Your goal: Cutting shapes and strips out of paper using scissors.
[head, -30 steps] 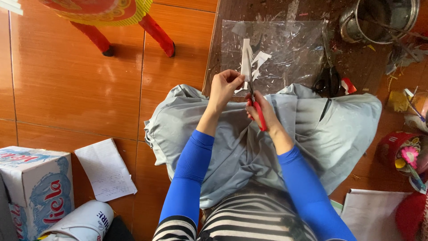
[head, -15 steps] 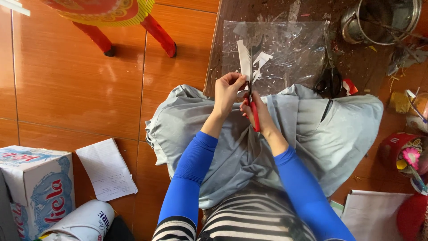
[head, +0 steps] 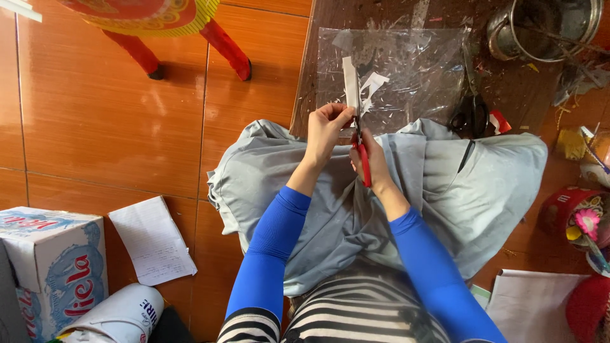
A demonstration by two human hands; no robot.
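Left hand [head: 327, 127] pinched shut on white paper strip [head: 351, 82], strip sticks up toward 12 o'clock over clear plastic sheet [head: 413, 70]. Right hand [head: 375, 162] closed round red-handled scissors [head: 361, 149], blades at the strip's base. Both hands above grey cloth [head: 483, 184] on lap. Metal pot [head: 549, 28] at 1 o'clock, contents unclear, maybe wire. Black scissors [head: 470, 111] at 2. Cardboard box [head: 51, 260] at 8, closed. Notepaper [head: 152, 241] beside it.
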